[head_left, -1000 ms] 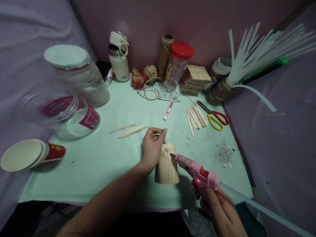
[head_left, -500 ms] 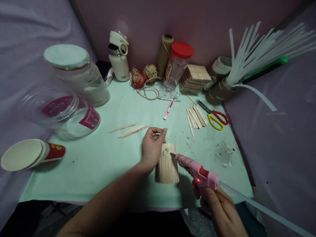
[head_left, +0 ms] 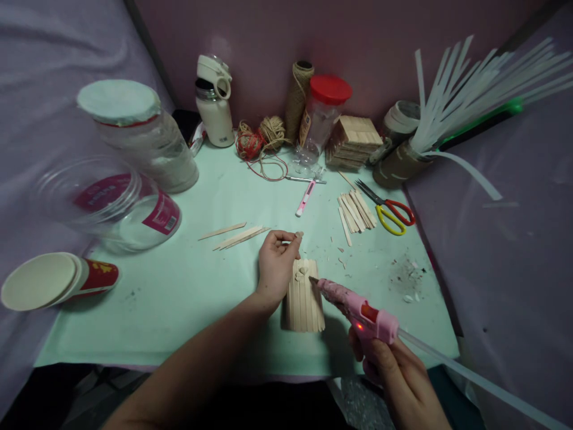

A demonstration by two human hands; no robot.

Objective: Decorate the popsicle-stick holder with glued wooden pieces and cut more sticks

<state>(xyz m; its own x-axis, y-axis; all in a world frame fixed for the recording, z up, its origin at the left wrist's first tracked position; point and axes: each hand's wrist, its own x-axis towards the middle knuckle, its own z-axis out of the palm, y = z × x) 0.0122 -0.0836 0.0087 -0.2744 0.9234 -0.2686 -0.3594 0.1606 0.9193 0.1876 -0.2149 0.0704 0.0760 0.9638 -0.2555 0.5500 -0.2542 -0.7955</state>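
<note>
My left hand (head_left: 276, 266) rests against the left side of a small holder made of wooden sticks (head_left: 305, 300) lying on the pale green table. Its thumb and forefinger pinch a small wooden piece (head_left: 298, 235) above the holder. My right hand (head_left: 396, 373) grips a pink glue gun (head_left: 362, 312) with a red light on; its nozzle tip touches the holder's upper right, beside small wooden bits (head_left: 301, 273) stuck there. A clear glue stick (head_left: 470, 376) trails out of the gun's back.
Loose sticks (head_left: 237, 236) lie left of my hand; more sticks (head_left: 356, 211) and scissors (head_left: 388, 211) lie to the right. A pink knife (head_left: 305, 199), twine (head_left: 264, 137), jars (head_left: 324, 116), a stick stack (head_left: 354, 142) and a flask (head_left: 215, 103) stand behind. Plastic jars (head_left: 125, 197) and a tube (head_left: 54, 280) sit left.
</note>
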